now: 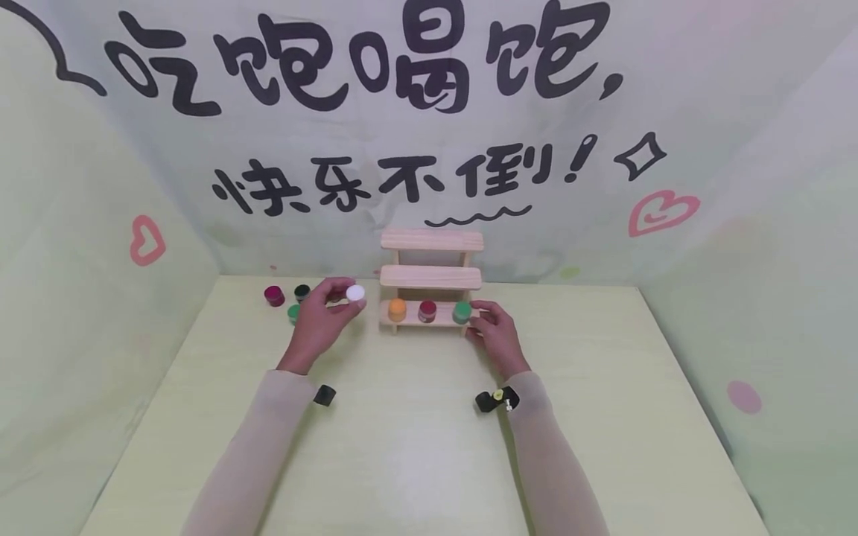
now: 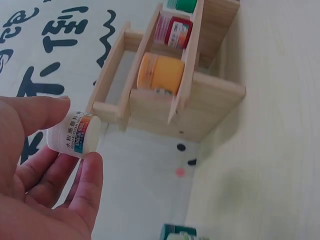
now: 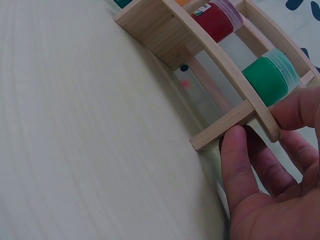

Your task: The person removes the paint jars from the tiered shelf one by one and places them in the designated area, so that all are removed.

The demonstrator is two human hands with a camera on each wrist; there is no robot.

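Observation:
My left hand (image 1: 320, 321) pinches a small white paint jar (image 2: 75, 134) between thumb and fingers, held up left of a wooden tiered stand (image 1: 431, 278). Printed lettering shows on the jar's label. On the stand's lowest shelf sit an orange paint jar (image 1: 398, 310), a dark red paint jar (image 1: 427, 311) and a green paint jar (image 1: 462, 313), in a row from left to right. At that shelf's right end, my right hand (image 1: 499, 339) grips the wood, thumb above and fingers below, close beside the green jar (image 3: 271, 77).
Left of the stand, partly behind my left hand, stand a magenta jar (image 1: 274, 296), a black-looking jar (image 1: 302, 292) and another green jar (image 1: 293, 313). The pale table (image 1: 402, 461) meets a printed cloth backdrop (image 1: 570, 246) behind the stand.

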